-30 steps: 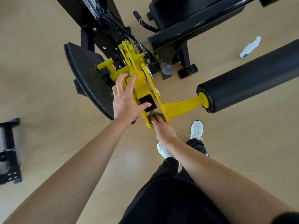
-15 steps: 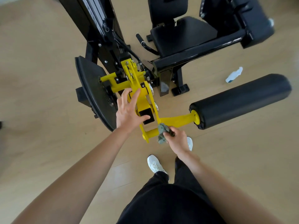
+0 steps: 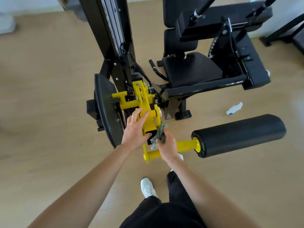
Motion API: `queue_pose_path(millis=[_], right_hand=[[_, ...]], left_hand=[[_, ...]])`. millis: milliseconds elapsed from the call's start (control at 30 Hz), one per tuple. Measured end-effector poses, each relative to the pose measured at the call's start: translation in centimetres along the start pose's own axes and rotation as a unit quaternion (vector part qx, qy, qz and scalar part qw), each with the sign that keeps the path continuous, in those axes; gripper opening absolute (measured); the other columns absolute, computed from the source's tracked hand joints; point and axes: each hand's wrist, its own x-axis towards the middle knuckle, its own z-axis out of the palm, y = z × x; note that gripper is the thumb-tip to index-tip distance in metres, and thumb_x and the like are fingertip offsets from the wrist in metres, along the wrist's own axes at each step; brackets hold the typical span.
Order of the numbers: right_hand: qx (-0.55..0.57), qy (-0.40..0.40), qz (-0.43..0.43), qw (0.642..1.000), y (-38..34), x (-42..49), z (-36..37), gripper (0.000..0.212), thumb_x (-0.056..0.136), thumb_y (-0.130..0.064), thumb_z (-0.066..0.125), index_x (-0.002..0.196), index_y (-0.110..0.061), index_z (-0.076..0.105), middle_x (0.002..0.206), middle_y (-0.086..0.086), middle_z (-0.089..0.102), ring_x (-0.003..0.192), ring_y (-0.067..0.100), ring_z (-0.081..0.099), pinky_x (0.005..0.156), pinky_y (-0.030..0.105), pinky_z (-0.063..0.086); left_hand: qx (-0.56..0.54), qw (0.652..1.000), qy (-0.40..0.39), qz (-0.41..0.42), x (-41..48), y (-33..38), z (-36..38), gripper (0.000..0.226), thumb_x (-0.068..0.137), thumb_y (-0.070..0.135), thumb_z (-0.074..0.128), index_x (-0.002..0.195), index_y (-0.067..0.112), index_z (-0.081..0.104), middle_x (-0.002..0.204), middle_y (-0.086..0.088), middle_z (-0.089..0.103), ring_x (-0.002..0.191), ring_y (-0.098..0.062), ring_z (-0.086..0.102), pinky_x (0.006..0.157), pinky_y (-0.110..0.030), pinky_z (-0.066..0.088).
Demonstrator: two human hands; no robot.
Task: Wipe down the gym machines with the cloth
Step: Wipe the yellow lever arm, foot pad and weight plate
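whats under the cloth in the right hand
The grey-green cloth, gripped by the right hand, sits over the yellow arm by its black block. The metal beneath cloth and hand is covered.

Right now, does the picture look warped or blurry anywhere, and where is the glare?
Head view: the wide lens leans the weight column; the picture's left edge is smeared; the cloth is sharp; soft glare lies on the black seat beam.

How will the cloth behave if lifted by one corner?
Likely floppy: the cloth bunches and droops out of the right hand. Probably light: fingers alone hold it. Unlikely to slip, being crumpled fabric.
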Motion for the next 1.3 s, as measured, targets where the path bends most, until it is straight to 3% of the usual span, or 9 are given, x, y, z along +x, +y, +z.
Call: queue_pose_path(millis=[200,367,500,667,800,900,1067,1167,1300], right_hand=[[-0.008,-0.04,0.026,0.999,0.7,0.7,-4.4,0.028,0.093,-0.004,0.065,0.118,-0.014,0.071,0.091,-0.003,0.073,0.084,0.02,0.073,0.075,0.045,0.063],[0.062,-0.087,-0.003,0.994,-3.2,1.3,-10.6,0.038,0.097,-0.006,0.063,0.11,-0.041,0.067,0.088,-0.013,0.074,0.077,0.004,0.071,0.059,0.022,0.057],[0.103,-0.095,-0.065,0.988,-8.4,2.5,-16.6,0.041,0.097,-0.006,0.063,0.126,-0.035,0.066,0.108,-0.013,0.074,0.096,0.006,0.072,0.065,0.02,0.057],[0.093,-0.08,-0.197,0.973,-15.3,6.5,-21.9,0.042,0.097,-0.005,0.063,0.132,-0.028,0.063,0.109,-0.019,0.071,0.103,0.003,0.069,0.07,0.018,0.058],[-0.029,-0.039,-0.309,0.95,-18.6,11.3,-23.0,0.046,0.097,-0.004,0.061,0.14,-0.018,0.057,0.13,-0.014,0.063,0.122,-0.005,0.058,0.094,0.01,0.048],[-0.132,-0.027,-0.345,0.929,-18.6,13.3,-21.8,0.048,0.099,-0.008,0.058,0.144,-0.02,0.054,0.138,-0.006,0.061,0.126,0.001,0.056,0.099,0.011,0.047],[-0.307,-0.133,-0.319,0.887,-14.4,12.2,-16.6,0.053,0.098,-0.012,0.062,0.148,-0.021,0.049,0.142,0.0,0.06,0.126,0.016,0.059,0.104,0.038,0.051],[-0.263,-0.112,-0.28,0.917,-12.7,11.2,-15.4,0.058,0.095,-0.015,0.066,0.148,-0.023,0.044,0.137,-0.002,0.062,0.12,0.013,0.061,0.101,0.03,0.052],[-0.17,-0.074,-0.263,0.947,-11.6,10.5,-15.5,0.045,0.094,-0.009,0.064,0.135,-0.02,0.052,0.128,-0.008,0.061,0.116,0.0,0.058,0.094,0.016,0.051]], left_hand=[[-0.063,0.997,0.023,-0.026,-0.3,0.9,-0.4,0.079,0.086,0.017,0.074,0.151,0.043,0.038,0.159,0.019,0.022,0.142,-0.015,0.035,0.08,-0.023,0.051],[-0.052,0.994,0.036,-0.093,0.3,2.7,-1.4,0.058,0.085,0.024,0.077,0.139,0.031,0.059,0.151,0.011,0.043,0.138,-0.024,0.039,0.104,-0.042,0.047],[-0.062,0.984,0.117,-0.122,2.3,5.8,-2.2,0.041,0.086,0.021,0.079,0.126,0.025,0.069,0.134,0.008,0.062,0.137,-0.024,0.039,0.113,-0.042,0.037],[-0.185,0.974,0.1,-0.089,6.9,9.5,-4.0,0.038,0.096,0.03,0.068,0.133,0.032,0.062,0.133,0.018,0.061,0.126,-0.007,0.053,0.106,-0.038,0.048],[-0.239,0.968,0.044,-0.062,10.0,11.3,-4.4,0.045,0.096,0.029,0.07,0.14,0.032,0.058,0.131,0.016,0.062,0.122,-0.003,0.058,0.101,-0.03,0.052],[-0.269,0.956,0.08,-0.088,11.1,11.4,-3.9,0.04,0.096,0.015,0.069,0.135,0.023,0.064,0.115,0.01,0.071,0.104,0.001,0.067,0.088,-0.028,0.06],[-0.325,0.932,0.131,-0.094,11.3,10.0,-3.7,0.042,0.098,0.003,0.062,0.137,0.018,0.06,0.129,0.004,0.064,0.114,-0.002,0.062,0.091,-0.014,0.052],[-0.292,0.953,0.075,-0.017,11.4,9.7,-3.2,0.04,0.099,0.003,0.061,0.135,0.019,0.063,0.134,0.006,0.061,0.127,-0.003,0.053,0.106,-0.02,0.046],[-0.265,0.963,0.029,0.037,12.4,8.9,-3.0,0.034,0.095,0.009,0.067,0.127,0.019,0.071,0.117,0.006,0.07,0.11,-0.007,0.064,0.094,-0.035,0.057]])
